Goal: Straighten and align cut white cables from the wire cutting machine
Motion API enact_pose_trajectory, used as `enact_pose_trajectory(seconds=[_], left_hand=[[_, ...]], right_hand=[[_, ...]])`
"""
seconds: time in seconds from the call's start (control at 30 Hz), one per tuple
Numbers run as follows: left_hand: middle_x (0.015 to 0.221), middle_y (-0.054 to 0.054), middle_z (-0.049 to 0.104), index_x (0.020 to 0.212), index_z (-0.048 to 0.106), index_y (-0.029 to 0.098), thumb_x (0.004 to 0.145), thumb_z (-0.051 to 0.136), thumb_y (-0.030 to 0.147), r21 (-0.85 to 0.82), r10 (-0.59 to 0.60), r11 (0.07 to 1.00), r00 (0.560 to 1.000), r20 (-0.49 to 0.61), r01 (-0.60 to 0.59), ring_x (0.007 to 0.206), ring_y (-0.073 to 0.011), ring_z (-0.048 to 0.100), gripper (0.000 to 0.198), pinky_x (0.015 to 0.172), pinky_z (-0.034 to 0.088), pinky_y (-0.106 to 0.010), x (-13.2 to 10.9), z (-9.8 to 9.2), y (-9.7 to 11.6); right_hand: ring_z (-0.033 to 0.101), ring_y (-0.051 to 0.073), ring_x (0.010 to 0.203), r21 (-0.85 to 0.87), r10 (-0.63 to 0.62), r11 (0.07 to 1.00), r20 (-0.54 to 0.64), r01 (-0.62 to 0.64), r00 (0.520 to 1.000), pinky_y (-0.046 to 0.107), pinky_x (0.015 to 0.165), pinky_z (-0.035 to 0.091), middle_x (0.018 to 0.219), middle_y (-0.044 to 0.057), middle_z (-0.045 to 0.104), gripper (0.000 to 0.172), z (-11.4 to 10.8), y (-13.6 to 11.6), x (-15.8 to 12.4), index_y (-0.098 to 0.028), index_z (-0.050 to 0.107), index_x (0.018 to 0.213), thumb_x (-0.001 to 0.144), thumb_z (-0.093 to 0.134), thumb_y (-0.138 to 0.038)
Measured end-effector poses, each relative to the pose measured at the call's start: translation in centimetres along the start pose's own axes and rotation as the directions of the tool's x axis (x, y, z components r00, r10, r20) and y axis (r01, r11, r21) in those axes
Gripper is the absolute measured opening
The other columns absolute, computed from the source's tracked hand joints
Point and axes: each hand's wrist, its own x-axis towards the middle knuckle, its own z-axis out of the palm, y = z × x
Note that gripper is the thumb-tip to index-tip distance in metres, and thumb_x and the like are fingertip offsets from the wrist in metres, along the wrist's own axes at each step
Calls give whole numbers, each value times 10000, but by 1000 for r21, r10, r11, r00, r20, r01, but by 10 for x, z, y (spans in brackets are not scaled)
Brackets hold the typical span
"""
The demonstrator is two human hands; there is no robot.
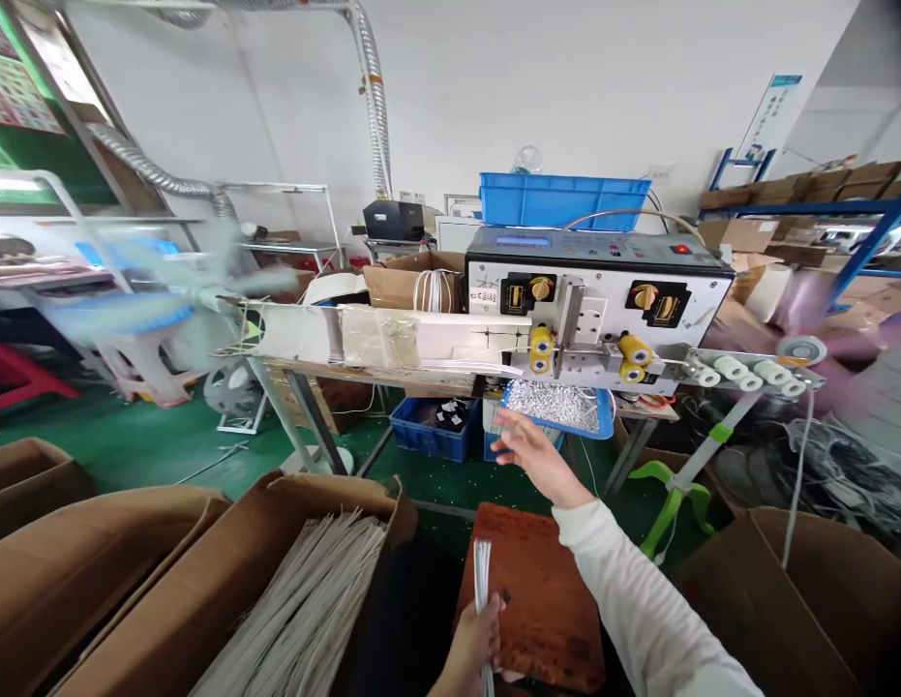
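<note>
My left hand (473, 641), low in the view, is closed around a bundle of thin white wires (482, 566) whose ends stand upright above the fist. My right hand (535, 457) reaches forward with fingers apart and nothing visible in it. It is just in front of a blue tray (604, 426) that holds small white pieces. Above that tray stands a wire cutting machine (602, 300) with yellow rollers. White wires (471, 366) lie along the guide trough (450, 334) to the left of the rollers.
A cardboard box (195, 581) of long white wires stands at the lower left. Behind my left hand is a reddish-brown wooden board (537, 571). White guide pulleys (755, 371) sit right of the machine on a green-footed stand (675, 484). A fan (203, 281) is at the left.
</note>
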Motion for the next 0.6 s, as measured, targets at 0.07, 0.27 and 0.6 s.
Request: enact_pose_trajectory(seconds=[0.07,0.27,0.6], left_hand=[[397,121,230,715,483,206,448,687,820,-1,-17,1000,1000,-2,17,330,-53,181,700,326,206,-206,4,-4,-7],[376,117,242,661,453,209,400,720,799,38,-38,999,999,17,37,312,-46,186,699,340,164,-195,10,-4,-12],[425,129,209,794,520,187,523,680,827,-129,116,986,991,59,-108,355,-46,177,713,371,231,-201,-28,7,13]], right_hand=[[634,131,862,182,23,983,-126,0,992,254,668,533,1341,68,518,484,11,-3,23,-268,579,1198,759,731,-403],[627,122,824,394,62,915,-357,90,932,204,572,504,1199,29,601,385,34,-10,73,-249,619,1068,708,737,-316],[598,132,979,322,20,927,-554,191,832,188,631,450,1129,-8,645,216,48,-22,108,-253,581,950,749,627,-320]])
